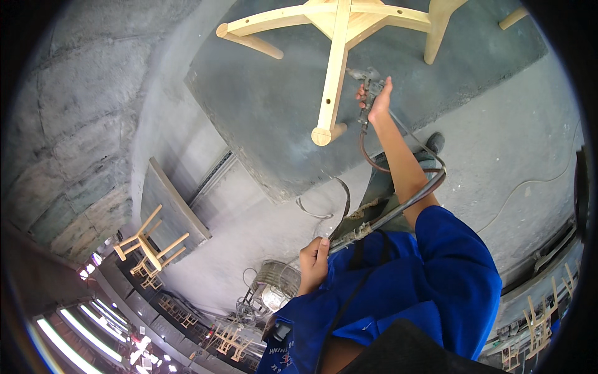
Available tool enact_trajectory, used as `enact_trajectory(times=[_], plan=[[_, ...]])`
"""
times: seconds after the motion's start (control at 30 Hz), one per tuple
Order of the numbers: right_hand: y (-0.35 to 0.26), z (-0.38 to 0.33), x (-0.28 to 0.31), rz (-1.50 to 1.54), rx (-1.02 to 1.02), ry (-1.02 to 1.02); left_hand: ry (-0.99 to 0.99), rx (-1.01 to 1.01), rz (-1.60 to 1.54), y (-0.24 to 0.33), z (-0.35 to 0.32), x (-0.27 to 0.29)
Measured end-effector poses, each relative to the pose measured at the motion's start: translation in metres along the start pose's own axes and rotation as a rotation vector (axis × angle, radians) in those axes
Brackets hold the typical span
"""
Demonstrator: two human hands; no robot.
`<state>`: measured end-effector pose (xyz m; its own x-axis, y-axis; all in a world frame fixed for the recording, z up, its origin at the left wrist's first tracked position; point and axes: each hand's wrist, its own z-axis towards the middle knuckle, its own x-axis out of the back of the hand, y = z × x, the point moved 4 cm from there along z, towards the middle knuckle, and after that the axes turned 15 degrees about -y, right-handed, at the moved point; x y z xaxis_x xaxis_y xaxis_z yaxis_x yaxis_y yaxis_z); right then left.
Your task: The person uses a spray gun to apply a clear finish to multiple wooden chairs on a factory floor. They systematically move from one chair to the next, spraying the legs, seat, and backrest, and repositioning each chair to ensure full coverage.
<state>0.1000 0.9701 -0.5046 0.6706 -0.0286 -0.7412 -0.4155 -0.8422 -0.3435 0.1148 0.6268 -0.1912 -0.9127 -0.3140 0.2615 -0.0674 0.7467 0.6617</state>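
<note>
My right hand (380, 103) is closed around the grip of a grey, paint-stained spray gun (369, 81). The gun's nozzle points left, close to one arm of a pale wooden frame (334, 71), which looks like part of a chair or stool. This frame rests on a large grey board (261, 137). Down near my body, my left hand (314, 265) grips a bundle of hoses (358, 234), wrapped and crusted along part of its length. The hoses loop past my right forearm, and a brown one rises to the gun's handle.
A round metal pot (274, 283) stands at lower left. Beyond it is a wooden chair frame (151, 249) by a second grey slab (171, 202), with more frames behind. Another wooden frame (539, 321) is at lower right. A thin cable (523, 184) crosses the floor.
</note>
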Motion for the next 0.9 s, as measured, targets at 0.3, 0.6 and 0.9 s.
enact_trajectory(times=[0.3,0.6,0.9], plan=[[-0.078,-0.025,0.036,0.191,0.352,-0.026,0.009,0.010,0.018,0.001,0.005,0.002],[-0.108,0.022,0.063,0.345,0.560,0.080,-0.030,-0.005,-0.014,0.012,0.011,-0.012],[-0.104,-0.056,0.094,0.297,0.517,0.205,0.031,-0.091,0.058,0.031,0.012,-0.010]])
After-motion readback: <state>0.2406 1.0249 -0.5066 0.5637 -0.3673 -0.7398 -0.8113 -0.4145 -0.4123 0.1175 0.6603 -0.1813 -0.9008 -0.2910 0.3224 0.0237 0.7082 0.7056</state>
